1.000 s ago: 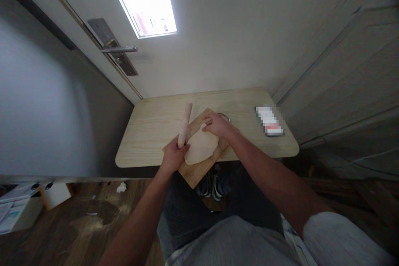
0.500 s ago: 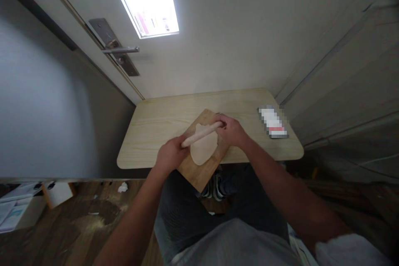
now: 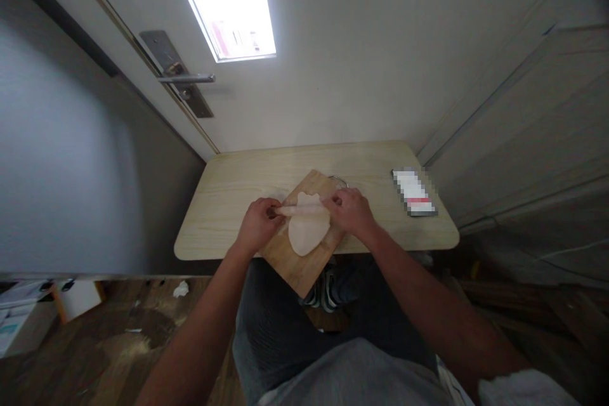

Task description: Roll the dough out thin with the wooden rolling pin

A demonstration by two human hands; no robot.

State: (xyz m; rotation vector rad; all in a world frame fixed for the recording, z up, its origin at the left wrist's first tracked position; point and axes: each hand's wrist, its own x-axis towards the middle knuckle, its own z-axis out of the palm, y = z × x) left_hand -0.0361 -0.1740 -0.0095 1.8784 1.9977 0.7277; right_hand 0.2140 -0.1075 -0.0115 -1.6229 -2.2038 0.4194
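Note:
A thin, pale sheet of dough (image 3: pixel 308 235) lies flat on a wooden cutting board (image 3: pixel 299 274), which is turned at an angle and juts over the table's front edge. Across the upper part of the dough rests a light rolling pin (image 3: pixel 302 209). My left hand (image 3: pixel 261 223) is closed around its left end, fingers curled. At the other end my right hand (image 3: pixel 351 208) grips the pin with bent fingers. Both hands partly hide the pin's ends.
The board lies on a small light-wood table (image 3: pixel 228 196) set against a door (image 3: pixel 333 89) with a metal handle (image 3: pixel 190 78). A phone (image 3: pixel 413 192) lies at the table's right. A metal ring (image 3: pixel 339 181) shows behind the board. Crumpled paper (image 3: pixel 181 289) lies on the floor.
The rolling pin has turned from a slant to nearly level and now lies lower on its right side. My right hand has come down toward me; my left hand has shifted slightly up.

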